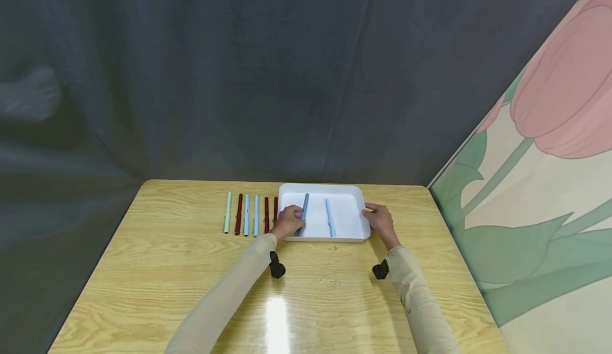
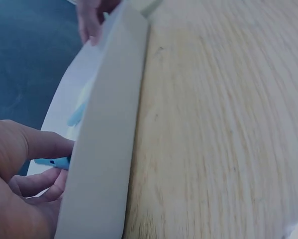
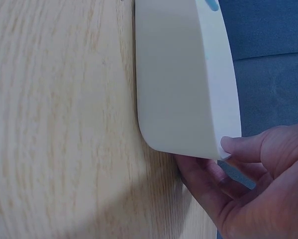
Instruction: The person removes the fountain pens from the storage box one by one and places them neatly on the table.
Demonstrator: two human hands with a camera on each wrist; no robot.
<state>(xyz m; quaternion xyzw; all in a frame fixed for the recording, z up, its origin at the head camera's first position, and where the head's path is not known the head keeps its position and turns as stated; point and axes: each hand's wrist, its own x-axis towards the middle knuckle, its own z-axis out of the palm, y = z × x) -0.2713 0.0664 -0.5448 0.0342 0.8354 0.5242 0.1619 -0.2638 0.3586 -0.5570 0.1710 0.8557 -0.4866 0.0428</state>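
A white tray lies near the table's far edge. My left hand reaches over its left front edge and pinches a greyish-blue pen inside it. In the left wrist view, the tray wall partly hides the blue pen between thumb and fingers. To the right in the tray lies a light blue pen, touched by neither hand. My right hand grips the tray's right side. The right wrist view shows its thumb on the rim and its fingers under the tray wall.
Left of the tray stands a row of pens: a light green pen, a dark red pen, two light blue pens and two more dark red pens. A dark curtain hangs behind the wooden table.
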